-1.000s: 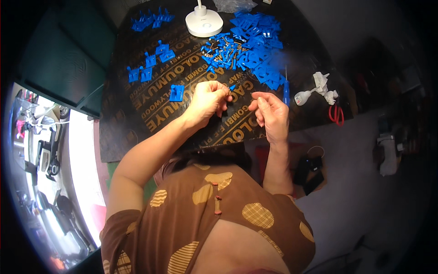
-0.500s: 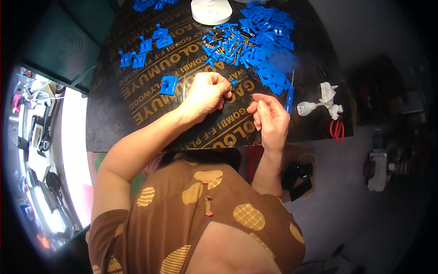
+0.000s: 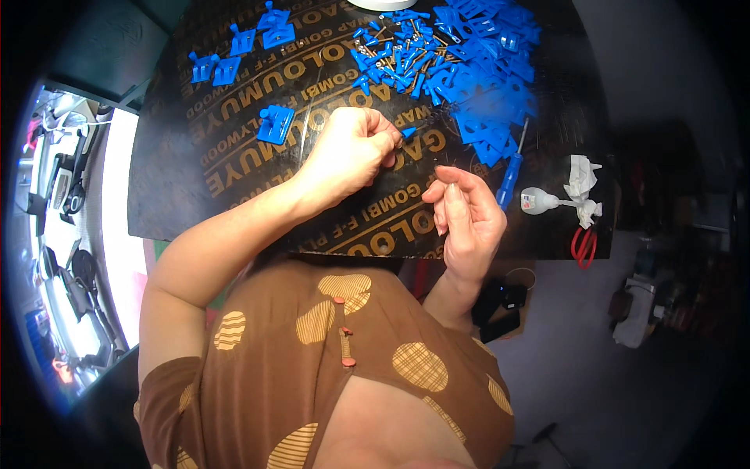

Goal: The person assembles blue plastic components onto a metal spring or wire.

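A small blue plastic piece [image 3: 408, 132] is pinched between the thumb and fingertips of the left hand [image 3: 349, 152], which is curled tightly around it and held low over the dark board [image 3: 234, 180], so that only a short tip of the piece shows beyond the fingers. The piece is thus located just above the board's middle, close to the pile of blue pins and screws [image 3: 394, 59] from which such parts can be reached without stretching. The right hand [image 3: 462, 215] is held apart from the left, near the board's front edge, with its fingers loosely bent and the thumb drawn toward the forefinger; whether anything tiny is gripped there cannot be told. A blue-handled screwdriver [image 3: 510, 173] is laid just beside the right hand, within easy reach. Flat blue plates [image 3: 492, 86] are heaped at the far right of the board, while a single blue bracket [image 3: 276, 123] is set alone to the left of the left hand, and four more brackets [image 3: 238, 51] are kept farther back. A small white bottle [image 3: 539, 201], crumpled tissue [image 3: 582, 176] and red-handled scissors [image 3: 583, 244] are placed at the right edge.
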A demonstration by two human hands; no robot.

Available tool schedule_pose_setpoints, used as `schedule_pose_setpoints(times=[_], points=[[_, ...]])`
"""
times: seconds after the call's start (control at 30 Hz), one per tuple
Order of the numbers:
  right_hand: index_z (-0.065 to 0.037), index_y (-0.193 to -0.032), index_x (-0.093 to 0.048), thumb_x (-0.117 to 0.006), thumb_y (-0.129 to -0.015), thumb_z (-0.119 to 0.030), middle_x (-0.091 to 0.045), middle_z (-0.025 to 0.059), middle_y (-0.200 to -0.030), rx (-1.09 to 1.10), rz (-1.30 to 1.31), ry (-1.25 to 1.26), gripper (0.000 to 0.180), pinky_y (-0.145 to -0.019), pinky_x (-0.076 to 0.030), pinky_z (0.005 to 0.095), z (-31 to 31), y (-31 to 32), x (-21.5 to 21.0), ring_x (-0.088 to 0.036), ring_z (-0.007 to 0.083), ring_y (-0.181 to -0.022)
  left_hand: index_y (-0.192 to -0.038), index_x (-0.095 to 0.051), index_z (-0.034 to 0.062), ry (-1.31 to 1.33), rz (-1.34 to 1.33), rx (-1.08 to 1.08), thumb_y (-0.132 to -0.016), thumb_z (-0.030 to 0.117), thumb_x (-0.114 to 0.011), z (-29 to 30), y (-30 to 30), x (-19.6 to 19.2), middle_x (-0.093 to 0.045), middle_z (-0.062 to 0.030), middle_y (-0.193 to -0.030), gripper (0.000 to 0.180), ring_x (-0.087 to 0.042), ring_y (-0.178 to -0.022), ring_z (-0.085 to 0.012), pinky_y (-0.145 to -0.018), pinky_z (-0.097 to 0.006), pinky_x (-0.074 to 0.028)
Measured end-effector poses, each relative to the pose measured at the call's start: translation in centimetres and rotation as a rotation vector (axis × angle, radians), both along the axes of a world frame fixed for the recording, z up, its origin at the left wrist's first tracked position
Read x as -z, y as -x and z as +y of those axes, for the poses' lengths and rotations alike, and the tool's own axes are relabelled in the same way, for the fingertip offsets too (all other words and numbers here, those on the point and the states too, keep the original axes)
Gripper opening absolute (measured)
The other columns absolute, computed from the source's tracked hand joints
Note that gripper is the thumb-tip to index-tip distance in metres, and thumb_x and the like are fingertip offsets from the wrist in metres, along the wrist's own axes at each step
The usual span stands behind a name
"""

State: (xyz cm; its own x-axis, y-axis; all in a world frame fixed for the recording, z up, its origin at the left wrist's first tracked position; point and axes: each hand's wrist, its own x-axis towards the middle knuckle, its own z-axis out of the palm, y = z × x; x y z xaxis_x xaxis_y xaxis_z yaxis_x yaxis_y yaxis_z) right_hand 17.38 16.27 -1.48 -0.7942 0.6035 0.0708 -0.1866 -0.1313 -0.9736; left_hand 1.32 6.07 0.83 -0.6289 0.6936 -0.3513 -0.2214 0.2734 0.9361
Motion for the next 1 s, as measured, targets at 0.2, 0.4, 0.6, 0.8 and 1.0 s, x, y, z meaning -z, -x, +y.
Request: schedule_pose_setpoints(times=[0.2, 0.4, 0.6, 0.8, 1.0], points=[[0.006, -0.111, -0.059, -0.054, -0.094, -0.005, -0.063, 0.0072, -0.088, -0.014, -0.012, -0.019, 0.021, -0.071, -0.045, 0.0201, 0.1, 0.0, -0.3, -0.058, 0.0076, -0.079, -0.083, -0.06, 0.0016, 0.052, 0.108, 0.021, -0.09, 0.014, -0.059, 0.2, -0.3, 0.5, -0.059, -0.002, -0.064, 0.014, -0.046, -0.044, -0.0049, -0.041, -0.019, -0.035], [0.006, -0.112, -0.06, -0.054, -0.095, -0.005, -0.063, 0.0074, -0.092, -0.022, -0.095, -0.068, 0.021, -0.068, -0.045, 0.0194, 0.8, 0.4, -0.1, -0.056, 0.0065, -0.075, -0.082, -0.06, 0.0018, 0.014, -0.067, 0.014, -0.091, 0.015, -0.06, -0.1, -0.9, -0.3, -0.058, -0.0016, -0.063, 0.016, -0.045, -0.044, -0.0044, -0.04, -0.019, -0.033], [0.007, -0.111, -0.061, -0.054, -0.094, -0.004, -0.063, 0.0105, -0.098, -0.096, -0.119, -0.09, 0.022, -0.062, -0.044, 0.02, 0.8, 0.7, -0.7, -0.054, 0.0071, -0.07, -0.081, -0.06, 0.0018, -0.001, -0.049, 0.013, -0.091, 0.015, -0.06, -0.1, -1.0, 0.4, -0.058, -0.0019, -0.063, 0.016, -0.044, -0.044, -0.0046, -0.039, -0.019, -0.033], [0.007, -0.106, -0.064, -0.056, -0.09, 0.0, -0.062, 0.0158, -0.1, -0.066, -0.183, -0.505, 0.02, -0.068, -0.049, 0.0275, 0.4, 1.3, -1.1, -0.063, 0.0204, -0.08, -0.081, -0.059, 0.0019, -0.019, -0.001, 0.022, -0.092, 0.016, -0.06, 0.0, -1.1, 0.4, -0.056, -0.001, -0.061, 0.018, -0.044, -0.044, -0.0046, -0.039, -0.019, -0.034], [0.008, -0.107, -0.064, -0.057, -0.088, 0.001, -0.062, 0.0174, -0.099, -0.06, -0.163, -0.658, 0.021, -0.07, -0.05, 0.0317, 0.3, 2.0, -1.0, -0.064, 0.0266, -0.081, -0.081, -0.059, 0.0017, 0.022, 0.045, 0.047, -0.093, 0.017, -0.06, -0.2, -1.1, 0.5, -0.055, -0.0005, -0.061, 0.019, -0.044, -0.045, -0.0045, -0.039, -0.02, -0.034]])
